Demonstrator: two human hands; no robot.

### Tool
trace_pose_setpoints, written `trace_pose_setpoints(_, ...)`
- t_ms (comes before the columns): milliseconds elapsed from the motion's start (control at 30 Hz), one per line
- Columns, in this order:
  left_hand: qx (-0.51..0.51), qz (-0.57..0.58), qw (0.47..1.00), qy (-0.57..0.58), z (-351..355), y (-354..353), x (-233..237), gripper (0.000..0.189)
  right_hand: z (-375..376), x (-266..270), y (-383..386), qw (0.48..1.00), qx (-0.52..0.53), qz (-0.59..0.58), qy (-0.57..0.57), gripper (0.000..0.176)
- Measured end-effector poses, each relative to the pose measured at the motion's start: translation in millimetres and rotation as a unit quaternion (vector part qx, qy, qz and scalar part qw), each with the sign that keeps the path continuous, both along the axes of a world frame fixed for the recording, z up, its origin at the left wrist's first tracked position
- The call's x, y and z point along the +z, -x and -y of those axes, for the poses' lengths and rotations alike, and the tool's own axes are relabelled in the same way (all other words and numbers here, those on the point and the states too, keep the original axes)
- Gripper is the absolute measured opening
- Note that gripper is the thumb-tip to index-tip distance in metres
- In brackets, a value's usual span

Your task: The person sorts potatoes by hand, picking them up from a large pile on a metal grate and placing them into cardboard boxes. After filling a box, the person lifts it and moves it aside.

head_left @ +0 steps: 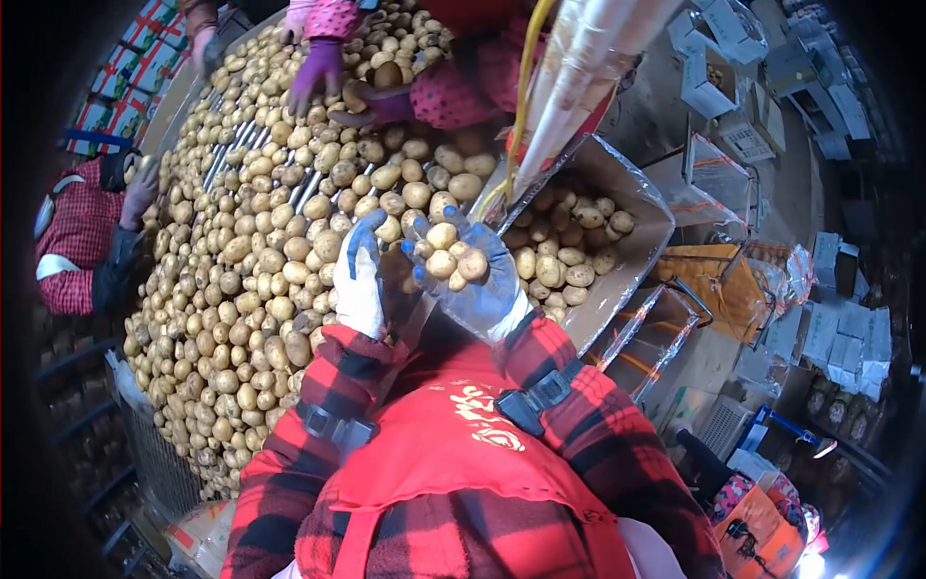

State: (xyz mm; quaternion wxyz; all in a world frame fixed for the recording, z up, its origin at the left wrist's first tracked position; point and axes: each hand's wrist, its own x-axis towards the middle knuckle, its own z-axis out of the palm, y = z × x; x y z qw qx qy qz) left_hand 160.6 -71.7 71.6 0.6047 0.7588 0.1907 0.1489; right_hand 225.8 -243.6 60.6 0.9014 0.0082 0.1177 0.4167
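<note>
- While the right hand [492, 280] is cupping a small cluster of potatoes [441, 263] in its open, upturned palm, the left hand [362, 275] is standing just to its left, its fingers extended and its palm holding nothing that can be seen.
- Both hands are wearing white gloves with blue coating, and they are hovering above the near right part of the potato pile [260, 251].
- The pile is covering a broad surface on the left, and metal rollers [234, 154] are showing between potatoes towards the far side.
- Just to the right of the right hand, a cardboard box [632, 183] with a clear plastic lining is holding more potatoes [571, 256].
- Beyond the hands, a plastic-wrapped post [588, 68] is rising beside the box, and a yellow cable [529, 82] is running along its left side.
- At the far edge, a co-worker's purple glove [316, 75] is reaching over the pile below a pink sleeve.
- On the left, another person in a red checked top [82, 227] is resting a gloved hand [142, 193] at the pile's edge.
- On the far right, several pale boxes [709, 82] are standing on the floor.
</note>
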Motion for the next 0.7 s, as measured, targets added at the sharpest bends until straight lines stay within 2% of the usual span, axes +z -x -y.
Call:
trace_pose_setpoints(100, 0.003, -0.064, 0.995, 0.079, 8, 1, -11, 0.045, 22, 18, -7, 0.999, -0.018, -0.024, -0.030, 0.032)
trace_pose_setpoints(133, -0.042, -0.005, 0.999, 0.031, 5, 0, -19, 0.045, 35, 11, -9, 0.997, -0.019, -0.058, -0.042, 0.027)
trace_pose_setpoints(167, -0.066, -0.013, 0.998, 0.004, 1, 6, -33, 0.044, 48, 3, -11, 0.994, -0.021, -0.092, -0.054, 0.022)
trace_pose_setpoints(233, -0.069, -0.045, 0.996, -0.026, 13, 11, -41, 0.043, 86, 4, -21, 0.996, -0.048, -0.072, -0.032, 0.023)
trace_pose_setpoints(267, -0.117, 0.003, 0.977, -0.178, 21, 12, -33, 0.035, 108, 1, -27, 0.994, -0.074, -0.073, -0.028, 0.025)
trace_pose_setpoints(300, -0.156, 0.059, 0.931, -0.326, 26, 10, -26, 0.029, 131, -2, -35, 0.992, -0.110, -0.067, -0.015, 0.027)
trace_pose_setpoints(333, -0.179, 0.040, 0.928, -0.323, 18, 7, -42, 0.029, 153, 1, -41, 0.987, -0.150, -0.057, 0.015, 0.028)
trace_pose_setpoints(367, -0.199, 0.012, 0.914, -0.353, 23, 7, -37, 0.038, 169, 11, -51, 0.975, -0.204, -0.031, 0.079, 0.029)
trace_pose_setpoints(433, -0.213, -0.032, 0.864, -0.454, 32, 7, -32, 0.046, 202, 37, -73, 0.924, -0.292, 0.021, 0.245, 0.031)
trace_pose_setpoints(500, -0.225, -0.051, 0.836, -0.498, 33, 9, -41, 0.050, 291, -41, -122, 0.920, -0.331, 0.064, 0.199, 0.064)
trace_pose_setpoints(533, -0.225, -0.054, 0.832, -0.505, 34, 7, -42, 0.050, 330, -48, -153, 0.923, -0.327, 0.098, 0.177, 0.056)
trace_pose_setpoints(567, -0.225, -0.060, 0.827, -0.511, 35, 7, -40, 0.050, 370, -64, -192, 0.869, -0.353, 0.173, 0.299, 0.054)
trace_pose_setpoints(600, -0.229, -0.054, 0.829, -0.508, 36, 7, -41, 0.049, 405, -77, -229, 0.794, -0.373, 0.227, 0.424, 0.052)
trace_pose_setpoints(667, -0.225, -0.054, 0.833, -0.502, 36, 7, -40, 0.050, 465, -123, -264, 0.701, -0.343, 0.255, 0.571, 0.055)
trace_pose_setpoints(700, -0.219, -0.049, 0.835, -0.501, 36, 6, -37, 0.049, 457, -110, -263, 0.710, -0.343, 0.217, 0.576, 0.052)
